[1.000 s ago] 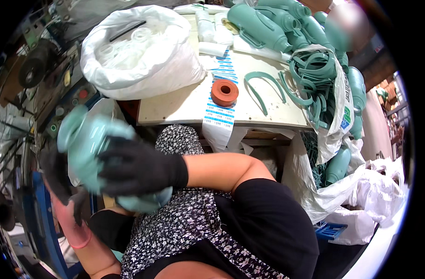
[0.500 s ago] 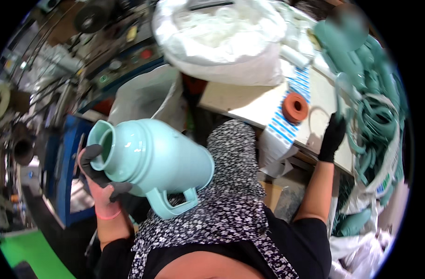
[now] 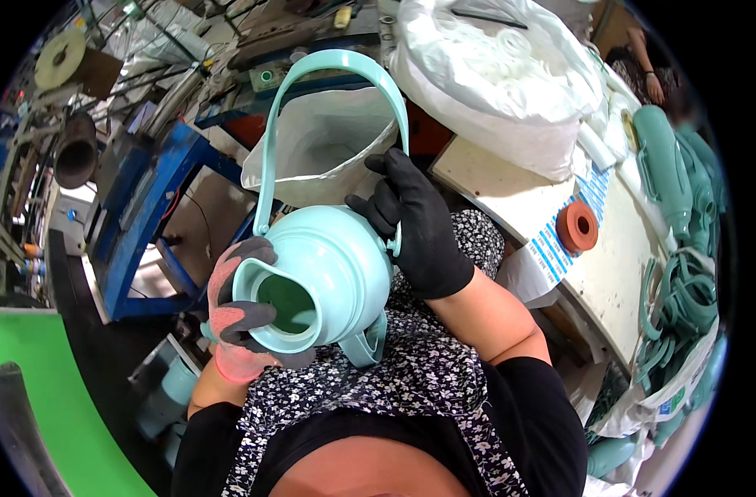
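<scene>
Cannot see the base of the pale turquoise, glossy plastic flask body (image 3: 345,257), or most of the palm of the pink-and-grey gloved left hand (image 3: 233,315) against it. Far right of it, cannot trace the teal plastic shells (image 3: 664,166) past the dark rim.

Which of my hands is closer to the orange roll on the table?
Right. Your right hand, at the right side of the strap, is left of the roll; your left hand is farther left, at the mouth of the jug.
</scene>
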{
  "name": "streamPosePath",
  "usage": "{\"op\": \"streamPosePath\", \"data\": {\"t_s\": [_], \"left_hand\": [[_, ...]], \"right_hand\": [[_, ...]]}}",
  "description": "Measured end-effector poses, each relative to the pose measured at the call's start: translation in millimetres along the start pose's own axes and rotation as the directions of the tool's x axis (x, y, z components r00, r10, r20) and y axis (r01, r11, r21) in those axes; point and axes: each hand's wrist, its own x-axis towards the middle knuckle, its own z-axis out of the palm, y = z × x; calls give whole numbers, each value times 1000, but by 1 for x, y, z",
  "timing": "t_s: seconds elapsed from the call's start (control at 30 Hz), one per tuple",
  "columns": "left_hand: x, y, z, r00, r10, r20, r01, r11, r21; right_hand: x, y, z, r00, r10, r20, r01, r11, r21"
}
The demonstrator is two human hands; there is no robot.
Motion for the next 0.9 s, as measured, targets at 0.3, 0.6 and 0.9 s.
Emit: {"op": "streamPosePath", "data": {"t_s": [0.3,0.6,0.9], "left_hand": [[-3,-32,-4,998,44,-39,-57,879,-473],[-34,-85,49,717,-696,-44,536,590,-604],[-38,-66,58,662,-697,276,411,29,-911]], "right_hand": [[5,10,8,909,-265,322,397,789,-470],[-2,22,-40,996,78,36,-77,997,-29],[-11,22,-54,999,31,-10,-31,999,-25]]}}
